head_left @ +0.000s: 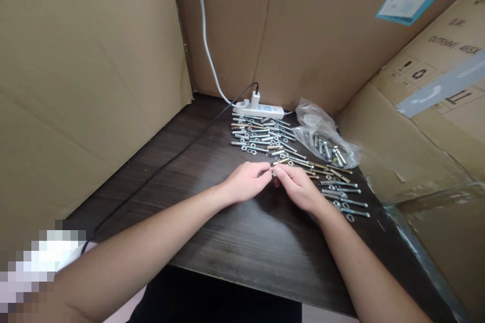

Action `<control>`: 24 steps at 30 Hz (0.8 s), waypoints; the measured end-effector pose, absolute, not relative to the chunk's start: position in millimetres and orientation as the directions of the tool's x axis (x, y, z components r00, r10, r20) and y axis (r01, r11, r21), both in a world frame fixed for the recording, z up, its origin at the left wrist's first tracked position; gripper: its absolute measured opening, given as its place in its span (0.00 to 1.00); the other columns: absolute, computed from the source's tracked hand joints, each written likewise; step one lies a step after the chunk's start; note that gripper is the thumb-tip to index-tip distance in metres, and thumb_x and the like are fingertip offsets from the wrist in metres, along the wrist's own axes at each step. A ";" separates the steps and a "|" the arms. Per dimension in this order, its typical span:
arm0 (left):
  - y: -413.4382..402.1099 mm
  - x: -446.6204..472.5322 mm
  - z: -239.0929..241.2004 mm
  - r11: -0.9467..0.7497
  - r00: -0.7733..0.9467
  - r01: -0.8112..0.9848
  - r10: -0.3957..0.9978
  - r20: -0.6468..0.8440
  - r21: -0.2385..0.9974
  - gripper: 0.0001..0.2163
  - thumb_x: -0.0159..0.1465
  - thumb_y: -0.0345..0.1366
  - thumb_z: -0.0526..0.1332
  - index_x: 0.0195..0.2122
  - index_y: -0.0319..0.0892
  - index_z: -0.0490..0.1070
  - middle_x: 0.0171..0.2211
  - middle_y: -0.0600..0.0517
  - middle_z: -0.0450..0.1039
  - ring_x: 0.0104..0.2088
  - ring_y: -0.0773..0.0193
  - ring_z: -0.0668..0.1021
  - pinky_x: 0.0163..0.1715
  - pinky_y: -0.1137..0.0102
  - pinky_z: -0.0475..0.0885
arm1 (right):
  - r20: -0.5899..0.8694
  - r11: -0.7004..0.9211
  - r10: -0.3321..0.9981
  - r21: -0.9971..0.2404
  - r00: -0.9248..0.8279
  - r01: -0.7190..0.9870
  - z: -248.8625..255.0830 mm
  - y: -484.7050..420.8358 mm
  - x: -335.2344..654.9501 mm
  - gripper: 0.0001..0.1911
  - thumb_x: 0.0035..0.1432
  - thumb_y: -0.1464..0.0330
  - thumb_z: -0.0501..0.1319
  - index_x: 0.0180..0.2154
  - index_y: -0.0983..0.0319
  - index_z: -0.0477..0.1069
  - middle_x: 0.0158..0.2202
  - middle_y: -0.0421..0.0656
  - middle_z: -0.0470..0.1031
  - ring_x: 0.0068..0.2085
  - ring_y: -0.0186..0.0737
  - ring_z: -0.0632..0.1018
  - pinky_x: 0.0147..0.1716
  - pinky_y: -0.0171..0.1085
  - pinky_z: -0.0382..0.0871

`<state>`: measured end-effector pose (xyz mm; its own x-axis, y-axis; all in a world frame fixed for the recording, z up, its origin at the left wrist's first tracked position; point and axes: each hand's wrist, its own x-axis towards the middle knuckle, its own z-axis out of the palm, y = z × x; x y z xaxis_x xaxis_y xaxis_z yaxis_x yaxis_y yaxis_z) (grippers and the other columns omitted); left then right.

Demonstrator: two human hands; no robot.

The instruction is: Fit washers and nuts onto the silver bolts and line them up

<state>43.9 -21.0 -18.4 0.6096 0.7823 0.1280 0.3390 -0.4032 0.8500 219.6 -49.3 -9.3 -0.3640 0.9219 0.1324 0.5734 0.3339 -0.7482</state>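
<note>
My left hand [246,180] and my right hand [297,185] meet at the middle of the dark wooden table [227,242], fingers pinched together. Between the fingertips sits a small metal bolt part [273,171], gripped from both sides; its exact shape is too small to make out. Just beyond the hands lie rows of metal bolts [261,136] with washers and nuts, laid out side by side. More bolts [341,186] run along the right of my right hand. A clear plastic bag [322,136] holding further bolts lies at the back right.
A white power strip [259,108] with a plugged adapter lies at the back, its white cable [204,35] going up the wall. A black cable [170,161] crosses the table leftwards. Cardboard boxes [424,126] wall in the table on the left, back and right.
</note>
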 end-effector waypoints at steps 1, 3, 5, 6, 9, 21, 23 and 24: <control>-20.7 43.9 -18.2 -0.404 0.610 0.340 0.782 0.128 0.849 0.14 0.65 0.41 0.49 0.30 0.41 0.70 0.25 0.57 0.68 0.26 0.69 0.68 0.29 0.74 0.60 | 0.137 0.338 0.921 -0.749 -0.366 0.571 -9.6 -49.2 219.6 0.21 0.67 0.59 0.46 0.24 0.62 0.62 0.24 0.39 0.66 0.27 0.35 0.68 0.30 0.35 0.61; -20.3 43.7 -18.1 -0.400 0.601 0.354 0.790 0.122 0.845 0.14 0.65 0.41 0.49 0.28 0.41 0.69 0.23 0.58 0.67 0.25 0.69 0.66 0.28 0.75 0.60 | 0.139 0.344 0.919 -0.742 -0.369 0.576 -8.9 -49.1 219.9 0.19 0.65 0.60 0.48 0.25 0.61 0.63 0.24 0.39 0.66 0.28 0.35 0.68 0.31 0.35 0.61; -20.0 43.3 -18.3 -0.389 0.586 0.370 0.802 0.113 0.844 0.15 0.65 0.42 0.50 0.26 0.40 0.67 0.22 0.58 0.64 0.25 0.69 0.65 0.28 0.75 0.60 | 0.140 0.347 0.919 -0.731 -0.368 0.588 -7.5 -49.3 220.0 0.16 0.64 0.60 0.51 0.27 0.61 0.64 0.25 0.38 0.67 0.28 0.35 0.68 0.31 0.35 0.61; -19.8 43.0 -18.5 -0.385 0.581 0.373 0.806 0.112 0.844 0.15 0.65 0.42 0.50 0.25 0.40 0.66 0.22 0.58 0.63 0.25 0.69 0.65 0.28 0.75 0.60 | 0.142 0.349 0.919 -0.727 -0.368 0.592 -6.8 -49.5 219.7 0.15 0.64 0.61 0.52 0.27 0.61 0.64 0.25 0.38 0.67 0.28 0.35 0.68 0.31 0.34 0.61; -19.8 42.5 -19.0 -0.389 0.583 0.360 0.803 0.121 0.848 0.15 0.65 0.42 0.49 0.25 0.40 0.66 0.22 0.58 0.64 0.25 0.69 0.65 0.28 0.75 0.60 | 0.151 0.355 0.918 -0.725 -0.366 0.590 -5.9 -50.4 218.2 0.17 0.64 0.60 0.51 0.25 0.61 0.62 0.24 0.38 0.65 0.27 0.34 0.67 0.30 0.34 0.60; -20.5 43.2 -19.5 -0.408 0.599 0.358 0.790 0.128 0.840 0.15 0.65 0.41 0.49 0.27 0.41 0.68 0.22 0.58 0.64 0.24 0.69 0.65 0.26 0.74 0.58 | 0.113 0.307 0.929 -0.764 -0.352 0.568 -9.7 -50.6 216.1 0.23 0.65 0.56 0.48 0.22 0.61 0.60 0.20 0.38 0.62 0.24 0.33 0.64 0.26 0.34 0.57; -20.6 43.2 -18.8 -0.407 0.598 0.357 0.791 0.128 0.841 0.15 0.65 0.41 0.49 0.27 0.41 0.68 0.22 0.58 0.64 0.25 0.69 0.65 0.26 0.74 0.58 | 0.124 0.315 0.929 -0.757 -0.348 0.572 -9.6 -51.1 215.8 0.22 0.65 0.56 0.48 0.23 0.61 0.60 0.21 0.38 0.62 0.25 0.34 0.65 0.27 0.34 0.58; -20.6 43.3 -18.5 -0.404 0.599 0.355 0.791 0.127 0.843 0.15 0.65 0.41 0.49 0.26 0.41 0.68 0.22 0.58 0.64 0.25 0.69 0.65 0.26 0.74 0.58 | 0.127 0.317 0.930 -0.754 -0.346 0.575 -9.5 -51.3 215.7 0.21 0.66 0.57 0.48 0.24 0.61 0.60 0.21 0.38 0.62 0.25 0.34 0.65 0.28 0.34 0.58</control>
